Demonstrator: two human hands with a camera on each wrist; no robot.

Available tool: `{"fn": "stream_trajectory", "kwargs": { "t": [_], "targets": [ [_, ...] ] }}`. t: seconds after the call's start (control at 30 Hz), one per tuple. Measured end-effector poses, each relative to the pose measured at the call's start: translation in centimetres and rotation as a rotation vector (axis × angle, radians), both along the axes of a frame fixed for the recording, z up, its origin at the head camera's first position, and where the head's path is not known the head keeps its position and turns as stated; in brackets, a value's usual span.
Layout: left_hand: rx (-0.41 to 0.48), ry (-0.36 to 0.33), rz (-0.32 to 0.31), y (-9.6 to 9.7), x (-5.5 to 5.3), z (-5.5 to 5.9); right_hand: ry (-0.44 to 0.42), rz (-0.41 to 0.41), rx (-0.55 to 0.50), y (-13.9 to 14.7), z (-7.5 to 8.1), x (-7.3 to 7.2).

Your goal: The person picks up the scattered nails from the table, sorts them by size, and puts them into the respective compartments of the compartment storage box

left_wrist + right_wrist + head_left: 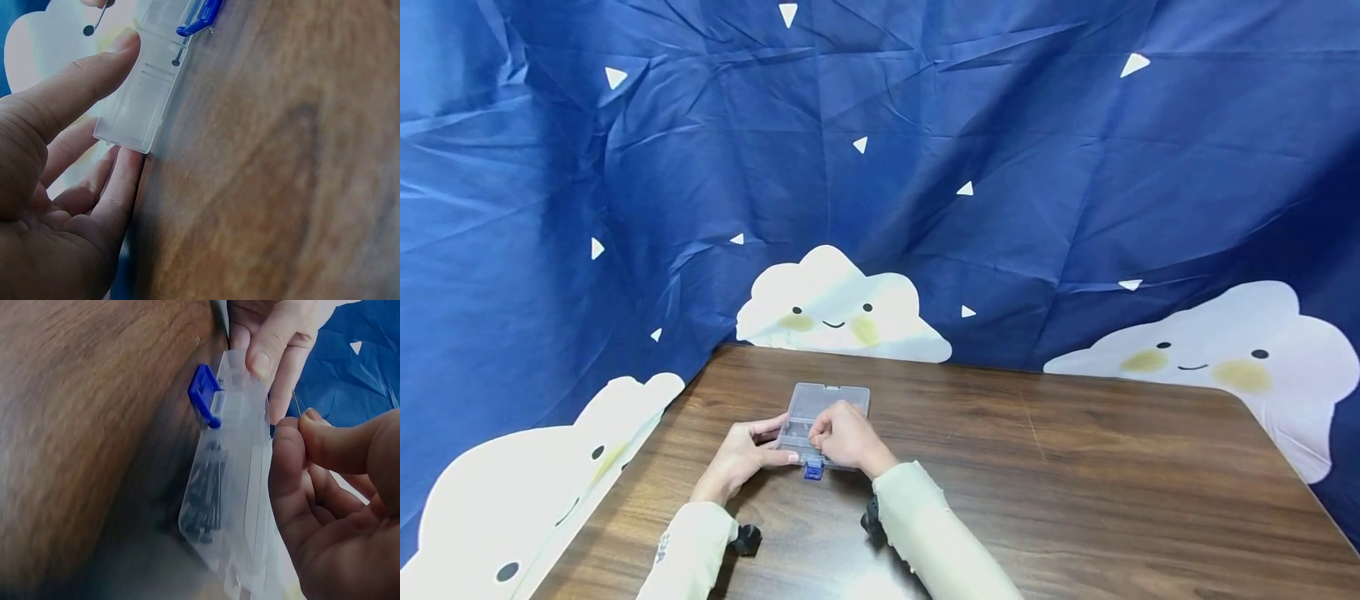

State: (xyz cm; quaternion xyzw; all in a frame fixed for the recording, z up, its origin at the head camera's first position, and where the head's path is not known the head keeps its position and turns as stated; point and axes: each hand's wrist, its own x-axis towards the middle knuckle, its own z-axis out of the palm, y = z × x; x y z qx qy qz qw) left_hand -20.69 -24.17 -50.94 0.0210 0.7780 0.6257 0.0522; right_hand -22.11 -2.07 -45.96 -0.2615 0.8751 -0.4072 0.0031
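Observation:
A clear plastic compartment box (792,451) with a blue latch (813,470) lies on the table, its lid (831,398) tipped back away from me. My left hand (739,454) holds the box at its left end, thumb over the front edge and fingers along the side. Over the compartments, my right hand (844,433) pinches a thin nail (296,403) between thumb and forefinger, its point end sticking out. Several dark nails (206,490) lie in a compartment near the right end. Another nail (177,60) shows through the front wall beside the latch.
The brown wooden table (1075,483) stretches wide to the right of the box. Behind it hangs a blue cloth backdrop (1000,108) with white clouds and triangles. Black wrist devices (746,540) sit at both cuffs, close over the tabletop.

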Motion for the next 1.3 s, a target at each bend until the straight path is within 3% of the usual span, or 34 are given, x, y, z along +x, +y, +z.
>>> {"fn": "stream_trajectory", "kwargs": {
  "t": [0.43, 0.7, 0.87, 1.3],
  "targets": [
    [0.005, 0.008, 0.000, -0.1, -0.2, -0.3, -0.005, -0.038, 0.017, -0.9, -0.3, 0.1],
    [0.014, 0.004, 0.006, 0.0, -0.2, -0.5, 0.016, -0.009, 0.013, -1.0, -0.8, 0.2],
    [0.015, -0.009, 0.007, 0.0, -0.1, -0.3, -0.003, 0.008, -0.017, -0.4, -0.7, 0.0],
    [0.005, 0.000, 0.000, -0.1, 0.1, 0.1, -0.022, -0.052, -0.030, 2.3, -0.2, 0.4]
  ]
}}
